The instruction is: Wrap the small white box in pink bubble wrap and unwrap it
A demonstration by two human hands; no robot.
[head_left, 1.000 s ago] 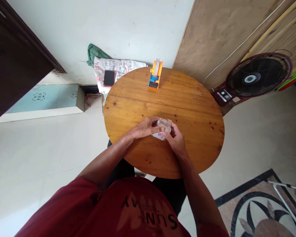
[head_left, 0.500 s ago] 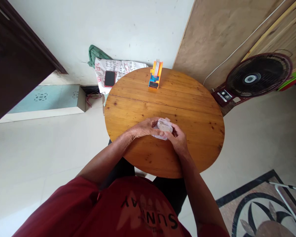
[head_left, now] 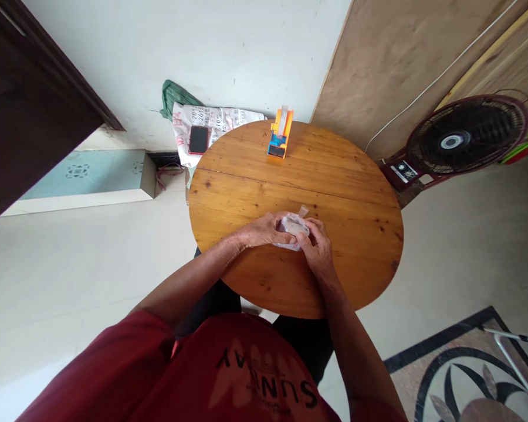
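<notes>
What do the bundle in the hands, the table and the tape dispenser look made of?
Bundle: probably thin plastic film, translucent and crinkled; inside unclear.
Table: wood, apparently varnished, showing grain, knots and a soft sheen.
Tape dispenser: likely smooth hard plastic, given its rigid shape and bright orange and blue.

A round-edged wooden desk (head_left: 356,240), honey-brown with visible grain, carried the scene. A thin dark seam crossed its far half from the left edge to the right, and dark knots dotted the boards, several gathered toward the right edge and others by the left and near edges. Near the far edge, a little left of center, an orange-and-blue tape dispenser (head_left: 280,140) stood upright on the wood, its clear roll raised at the far end. Closer in, a wrapped packet (head_left: 295,225) appeared over the surface (whether it touched the boards could not be told).
</notes>
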